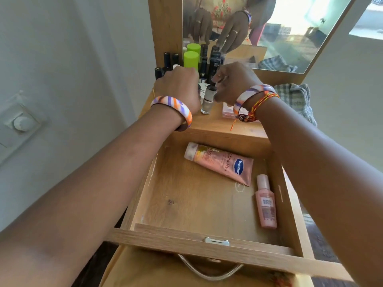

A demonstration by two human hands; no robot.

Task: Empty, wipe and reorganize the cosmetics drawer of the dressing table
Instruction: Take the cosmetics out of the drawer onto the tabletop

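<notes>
Silver nail polish bottle (207, 101) is standing upright on the bench (209, 123) between both hands, right fingers (220, 78) pinching its cap, left hand (178, 88) curling over neighbouring bottles, grip hidden.

To your left you have a pale grey wall (72, 48) carrying a white round dimmer knob on a square plate (20, 122). Ahead of you a wood-framed mirror (290, 27) reflects a bright window and a checked fabric. On your right, past the table's edge, you see another stretch of pale wall (342, 79).
</notes>
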